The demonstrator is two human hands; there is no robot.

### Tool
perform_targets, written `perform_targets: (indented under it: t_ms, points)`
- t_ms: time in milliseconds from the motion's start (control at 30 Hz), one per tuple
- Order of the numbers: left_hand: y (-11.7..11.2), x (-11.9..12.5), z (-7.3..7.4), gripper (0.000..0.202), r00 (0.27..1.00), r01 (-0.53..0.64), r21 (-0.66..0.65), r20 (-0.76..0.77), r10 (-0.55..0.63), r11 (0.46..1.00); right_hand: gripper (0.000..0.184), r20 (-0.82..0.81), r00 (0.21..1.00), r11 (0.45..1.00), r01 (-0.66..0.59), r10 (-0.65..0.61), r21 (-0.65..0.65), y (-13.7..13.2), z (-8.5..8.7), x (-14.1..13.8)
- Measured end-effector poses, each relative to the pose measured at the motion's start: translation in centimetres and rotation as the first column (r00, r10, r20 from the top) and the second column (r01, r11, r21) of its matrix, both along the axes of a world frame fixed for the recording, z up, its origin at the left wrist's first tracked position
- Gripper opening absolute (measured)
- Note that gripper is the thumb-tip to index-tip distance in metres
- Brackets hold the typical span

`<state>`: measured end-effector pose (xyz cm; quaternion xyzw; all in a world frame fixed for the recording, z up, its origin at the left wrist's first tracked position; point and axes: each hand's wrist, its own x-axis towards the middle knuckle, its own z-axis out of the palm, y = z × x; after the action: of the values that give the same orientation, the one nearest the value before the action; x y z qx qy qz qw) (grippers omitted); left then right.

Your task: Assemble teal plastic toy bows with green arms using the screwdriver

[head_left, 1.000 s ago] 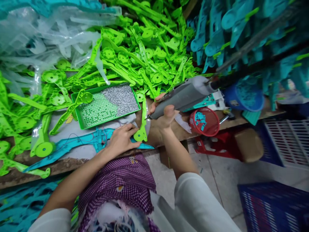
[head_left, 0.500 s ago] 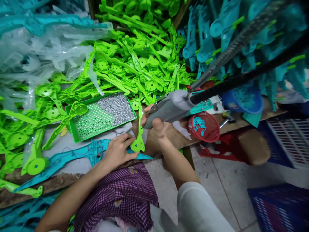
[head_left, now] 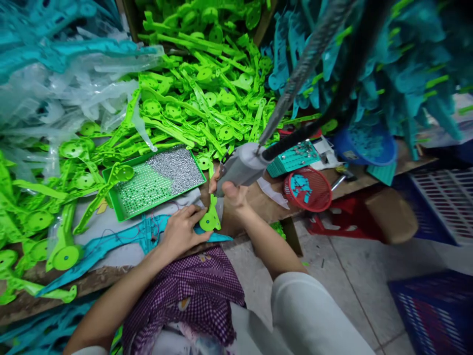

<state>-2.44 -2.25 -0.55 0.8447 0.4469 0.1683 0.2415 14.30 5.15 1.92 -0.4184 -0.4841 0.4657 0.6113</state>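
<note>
My right hand is wrapped around a grey power screwdriver, which has a hose and cable at its top. The tool stands tilted over a bright green plastic arm with a round end. Its tip is hidden behind my hand and the part. My left hand pinches the round end of the green arm between thumb and fingers, pressing it over a long blue plastic piece with thin red wires. Beyond my left hand lies a green perforated tray holding a heap of small silvery screws.
Green plastic arms pile up behind the tray. Clear plastic pieces lie at left. To the right are a teal tray, a red basket with blue bits, a hammer and a blue basin. Blue crates stand on the floor.
The screwdriver has swung more upright in my right hand, and its hose and cable have shifted left. My left hand keeps its hold on the green arm. The view has shifted slightly.
</note>
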Motion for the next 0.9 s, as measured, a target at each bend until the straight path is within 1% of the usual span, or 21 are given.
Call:
perform_targets:
  t_ms: [67,133,167,233,300,333,400,500,633,767,900]
  points:
    - [0.0,0.0,0.1,0.05,1.0,0.002,-0.017,-0.002,-0.002,1.0,0.049,-0.01,1.0,0.999,0.018,-0.018,0.041,-0.2,1.1,0.1]
    - [0.0,0.1,0.2,0.047,1.0,0.006,-0.032,-0.006,-0.006,0.999,0.048,-0.034,0.999,0.997,0.039,-0.037,0.066,-1.0,2.3,0.4]
    - [0.0,0.1,0.2,0.046,1.0,0.005,-0.036,-0.01,-0.006,0.999,0.049,-0.051,0.998,0.996,0.043,-0.039,0.083,-1.7,2.9,0.6]
    - [0.0,0.1,0.2,0.045,1.0,-0.005,-0.033,-0.012,0.004,0.999,0.053,-0.078,0.997,0.994,0.002,0.006,0.109,-3.6,3.9,1.0]
    - [0.0,0.0,0.2,0.048,1.0,-0.021,-0.03,0.0,0.021,0.999,0.055,-0.069,0.997,0.995,-0.03,0.036,0.09,-5.5,4.3,1.4]
    - [0.0,-0.1,0.2,0.05,1.0,-0.022,-0.033,0.008,0.023,0.999,0.056,-0.056,0.998,0.998,-0.024,0.027,0.065,-6.2,4.3,1.5]
    - [0.0,-0.1,0.1,0.051,1.0,-0.013,-0.043,0.018,0.014,0.999,0.059,-0.034,0.999,0.999,0.034,-0.033,0.015,-7.1,4.2,1.6]
    - [0.1,-0.2,0.1,0.044,1.0,-0.003,-0.039,0.013,0.004,0.999,0.064,-0.017,0.992,0.992,0.126,-0.126,-0.009,-7.0,4.1,1.3]
    - [0.1,0.0,0.0,0.039,1.0,-0.02,-0.031,-0.01,0.02,0.999,0.07,-0.003,0.994,0.993,0.112,-0.112,-0.042,-6.6,4.1,0.4]
    - [-0.1,0.0,-0.2,0.042,1.0,-0.019,-0.024,-0.002,0.019,1.0,0.067,-0.03,0.995,0.993,0.098,-0.1,-0.059,-7.3,3.9,-0.6]
    - [-0.1,-0.2,-0.2,0.04,0.999,-0.022,-0.019,0.043,0.023,1.0,0.064,-0.047,0.994,0.994,0.099,-0.101,-0.034,-7.8,3.2,-1.1]
